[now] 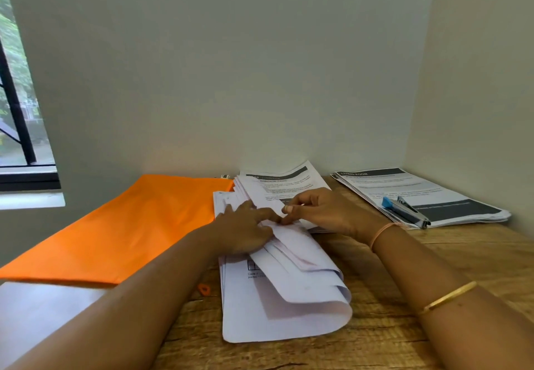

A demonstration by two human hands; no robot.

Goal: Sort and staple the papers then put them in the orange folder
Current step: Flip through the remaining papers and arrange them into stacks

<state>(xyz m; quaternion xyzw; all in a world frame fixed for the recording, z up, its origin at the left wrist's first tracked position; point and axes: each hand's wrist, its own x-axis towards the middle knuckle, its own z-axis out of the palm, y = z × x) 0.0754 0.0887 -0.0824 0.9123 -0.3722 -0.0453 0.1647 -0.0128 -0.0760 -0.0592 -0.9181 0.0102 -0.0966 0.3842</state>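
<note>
Papers (pixel 289 297) on the desk (pixel 378 312) are pressed down by the left hand (pixel 245 231) — fingers straight — while one sheet's edge is pinched by the right hand (pixel 318 210), fingers curled.

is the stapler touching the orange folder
Apart: head view shows the stapler lying on the right-hand paper stack, the orange folder far to its left.

**Wood, paper and metal**

The table (pixel 462 257) is grained wood with a matt finish. The orange folder (pixel 121 225) looks smooth and matt — cloth or plastic, unclear. The papers (pixel 277 312) are matt white paper. The stapler (pixel 406 210) is shiny metal with blue plastic; the bangle (pixel 446 297) is glossy gold-coloured metal.
</note>
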